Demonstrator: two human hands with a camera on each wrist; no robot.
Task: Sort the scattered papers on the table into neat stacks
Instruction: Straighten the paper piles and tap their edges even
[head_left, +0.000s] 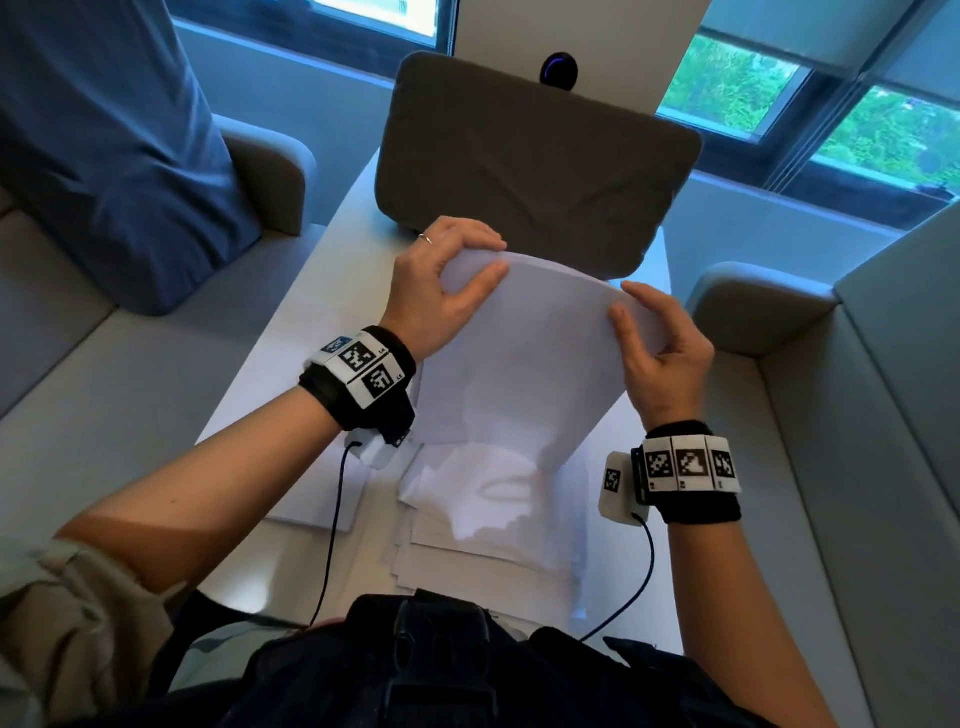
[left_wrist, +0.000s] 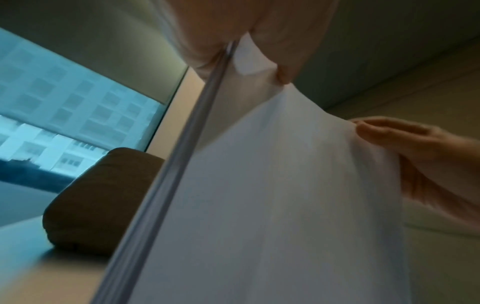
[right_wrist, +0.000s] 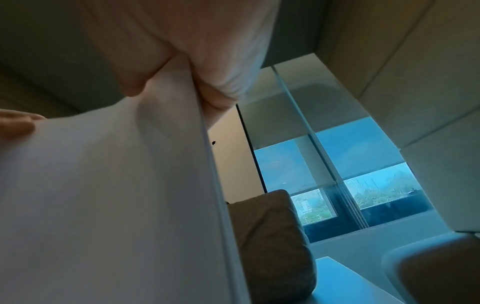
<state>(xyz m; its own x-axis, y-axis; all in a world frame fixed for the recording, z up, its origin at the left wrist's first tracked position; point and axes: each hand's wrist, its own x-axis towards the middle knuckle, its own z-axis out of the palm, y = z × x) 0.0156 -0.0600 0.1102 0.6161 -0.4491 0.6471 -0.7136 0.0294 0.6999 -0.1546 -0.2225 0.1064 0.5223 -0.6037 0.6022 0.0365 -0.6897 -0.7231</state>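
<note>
A sheaf of white paper (head_left: 524, 358) stands nearly upright over the white table (head_left: 291, 332), its bottom edge down near a loose pile. My left hand (head_left: 457, 270) grips the sheaf's top left corner, thumb in front and fingers curled behind. At the top right corner my right hand (head_left: 644, 317) pinches it the same way. The left wrist view shows the sheaf (left_wrist: 285, 205) edge-on with my left fingers clamping its top; the right wrist view shows the same sheaf (right_wrist: 103, 205). A messy pile of white sheets (head_left: 483, 519) lies below, near the table's front edge.
A brown cushion (head_left: 535, 166) stands at the far end of the table, just behind the held sheaf. A flat stack of paper (head_left: 317, 499) lies at the near left under my left forearm. Grey sofa seats (head_left: 104, 395) flank the table, with blue fabric (head_left: 104, 145) on the left one.
</note>
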